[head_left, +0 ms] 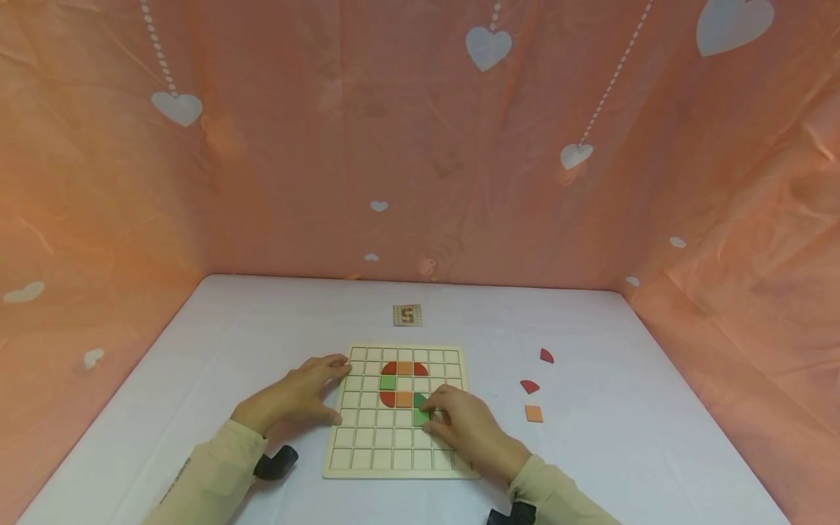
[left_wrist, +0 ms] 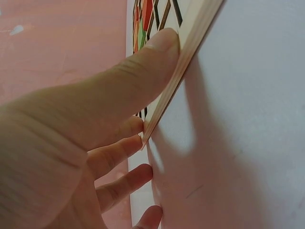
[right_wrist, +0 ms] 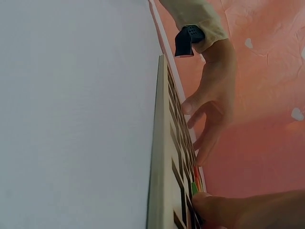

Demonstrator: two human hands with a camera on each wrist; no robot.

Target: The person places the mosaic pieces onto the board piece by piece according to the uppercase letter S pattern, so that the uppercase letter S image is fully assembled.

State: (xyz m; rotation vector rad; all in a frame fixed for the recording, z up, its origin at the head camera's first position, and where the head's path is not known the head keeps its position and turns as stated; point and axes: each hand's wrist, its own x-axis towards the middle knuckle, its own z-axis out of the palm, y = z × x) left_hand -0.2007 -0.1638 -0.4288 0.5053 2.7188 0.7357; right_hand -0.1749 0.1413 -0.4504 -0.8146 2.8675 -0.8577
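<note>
Fingers of the right hand (head_left: 464,421) pinch a green square (head_left: 418,418) on the grid board (head_left: 382,438), probably light, stiff and best held by its edges, while the left hand (head_left: 298,394), spread, touches the board.

1. A pattern card (head_left: 407,316) lies behind the grid board (head_left: 364,459) on the bench (head_left: 610,452).
2. Inset tiles (head_left: 405,368) sit in the board's cells.
3. Left hand (head_left: 298,394) at its left edge; right hand (head_left: 472,426) at a square tile (head_left: 420,418).
4. Loose tiles (head_left: 534,414) lie rightward.
</note>
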